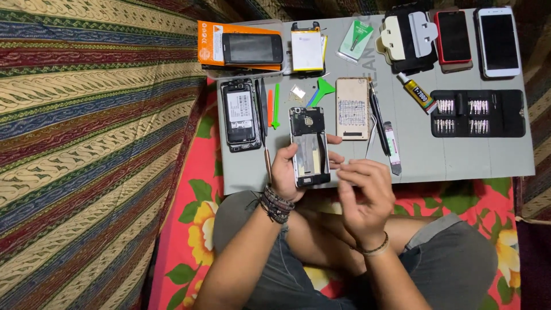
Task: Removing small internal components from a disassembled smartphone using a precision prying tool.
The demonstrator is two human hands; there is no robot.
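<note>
My left hand (285, 172) grips an opened phone frame (309, 146) with its back cover off, held upright above the near edge of a grey work mat (459, 155). My right hand (363, 192) hovers just right of the frame, fingertips pinched together near its lower right side; whether something tiny sits between them I cannot tell. A gold back cover (352, 109) lies on the mat beyond my right hand. Another opened black phone (240, 113) lies left of the frame.
On the mat lie orange and green pry tools (275, 106), tweezers (378, 117), a glue tube (417, 92), a black screwdriver bit case (477, 113), a battery (306, 50), an orange box with a phone on it (244, 49), and red (453, 36) and white (498, 41) phones.
</note>
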